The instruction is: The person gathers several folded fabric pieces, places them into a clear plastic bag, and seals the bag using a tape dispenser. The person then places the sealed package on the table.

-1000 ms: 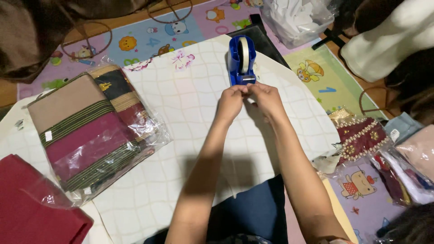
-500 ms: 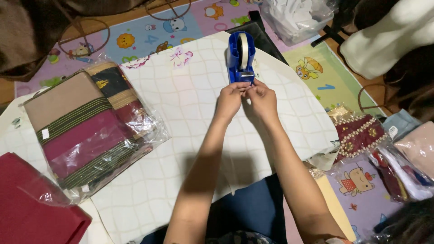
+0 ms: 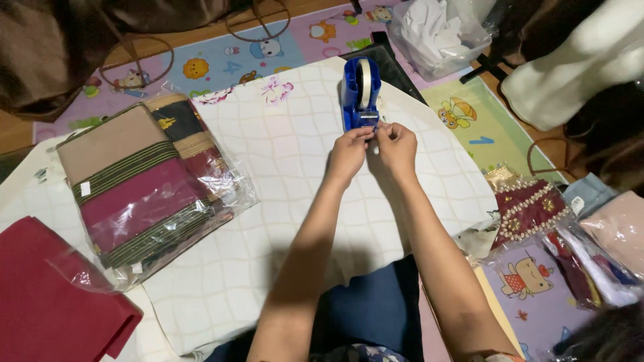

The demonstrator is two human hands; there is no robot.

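Floor-level setup: white quilted cloth spread over a low rounded surface, colourful children's play mat beneath and around it

Blue tape dispenser standing upright at far edge of cloth, white roll seated in it, cutter end facing the person

Left hand just in front of dispenser, fingers curled, thumb and fingertips pinched together at cutter end; right hand touching left, likewise pinched shut. Small pale strip of tape between the two hands, running down from cutter; too small to tell how much is drawn out or which fingers bear on it

Left of dispenser, well apart: folded fabric in clear plastic sleeve, bands of tan, maroon and dark green stripe, lying flat. Further left, at near corner: red folded cloth, partly under plastic

Right of dispenser, past cloth edge: maroon beaded fabric in wrap, then more packaged garments heaped on mat. Behind dispenser: dark flat item, clear bag of white material

Open cloth between dispenser and striped pack, and broad bare stretch of cloth on near side under both forearms. Right edge of cloth curves close to right elbow

Dim room; brown bag with strap far left of dispenser, wood floor strip showing beyond mat
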